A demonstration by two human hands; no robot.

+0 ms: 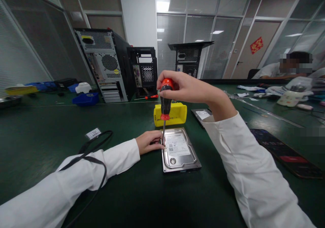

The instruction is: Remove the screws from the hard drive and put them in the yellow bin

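Observation:
A silver hard drive (177,149) with a white label lies flat on the dark green table. My right hand (177,84) is wrapped round the red and black handle of a screwdriver (166,102) from above. The screwdriver stands nearly upright, its tip at the drive's left edge; I cannot make out the screw under it. My left hand (150,142) grips that same edge, thumb and forefinger close beside the shaft. Just behind the drive sits a yellow plastic bin (175,114). A black cord (98,162) with a tag lies across my left sleeve.
Computer cases (109,63) stand at the back, with a second screwdriver (149,97) before them. Another drive (202,114) lies beyond my right wrist. To the right are a phone (284,150) and a seated person (276,65). A blue bin (85,99) is back left.

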